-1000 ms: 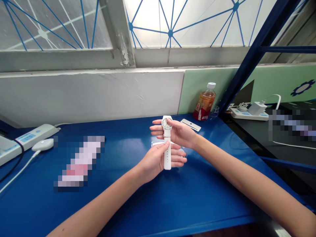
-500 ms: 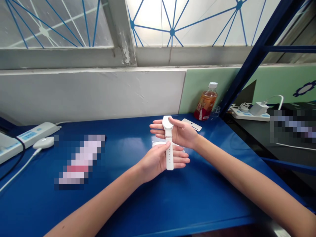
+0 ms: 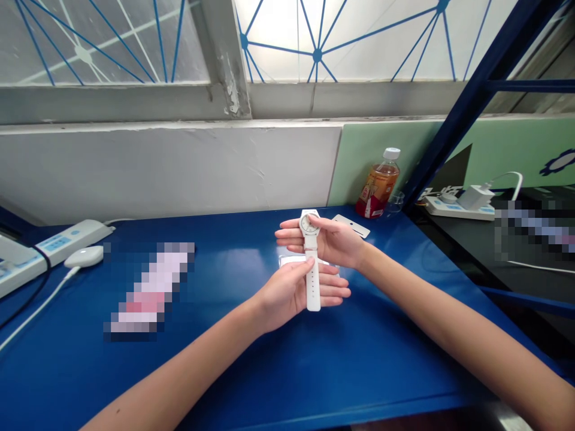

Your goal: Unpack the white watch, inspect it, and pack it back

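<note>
A white wristwatch with a round dial and a white strap lies across both palms above the blue table. My left hand is palm up, its thumb pressing the strap's holed end against the fingers. Farther from me, my right hand carries the watch case, its thumb on the dial and its fingers stretched out beneath. Under the hands is a clear and white packet, mostly hidden. Just behind my right hand lies a flat white card with a slot.
A bottle of reddish-brown drink stands at the back right beside a small clear cup. At left are a power strip, a white charger with cable, and a pixelated object on the blue table.
The watch face has turned more toward me, so its dial and hands now show. The whole view has shifted slightly; both hands keep their grip.
</note>
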The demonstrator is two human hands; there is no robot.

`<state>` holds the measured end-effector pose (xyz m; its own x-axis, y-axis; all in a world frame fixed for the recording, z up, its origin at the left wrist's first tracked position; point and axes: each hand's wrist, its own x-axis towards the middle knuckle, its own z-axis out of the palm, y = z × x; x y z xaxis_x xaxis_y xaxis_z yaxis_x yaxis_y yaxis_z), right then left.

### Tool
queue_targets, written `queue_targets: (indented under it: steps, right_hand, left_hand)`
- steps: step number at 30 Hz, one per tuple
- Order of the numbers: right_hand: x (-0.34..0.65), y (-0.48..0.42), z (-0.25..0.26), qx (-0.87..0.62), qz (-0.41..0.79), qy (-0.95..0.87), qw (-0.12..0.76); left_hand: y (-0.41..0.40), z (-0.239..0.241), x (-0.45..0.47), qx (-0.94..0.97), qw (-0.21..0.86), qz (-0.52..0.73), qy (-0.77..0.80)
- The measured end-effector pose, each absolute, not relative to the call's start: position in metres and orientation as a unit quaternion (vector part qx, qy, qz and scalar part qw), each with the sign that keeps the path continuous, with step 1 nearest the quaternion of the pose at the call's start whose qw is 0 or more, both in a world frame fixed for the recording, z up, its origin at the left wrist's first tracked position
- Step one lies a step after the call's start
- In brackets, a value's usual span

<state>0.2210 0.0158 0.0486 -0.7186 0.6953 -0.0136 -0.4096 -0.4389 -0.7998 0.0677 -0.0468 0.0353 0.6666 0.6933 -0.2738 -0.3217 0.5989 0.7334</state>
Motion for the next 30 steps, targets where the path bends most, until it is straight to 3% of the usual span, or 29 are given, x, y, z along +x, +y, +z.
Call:
queue_targets:
  steps: [30]
  right_hand:
    - [0.2215,0.0150,0.0515,-0.192,0.832,-0.391,0.343]
  left_hand:
    - [-0.0478,0.0304,0.0690,0.342,0.836,0.314,0.291]
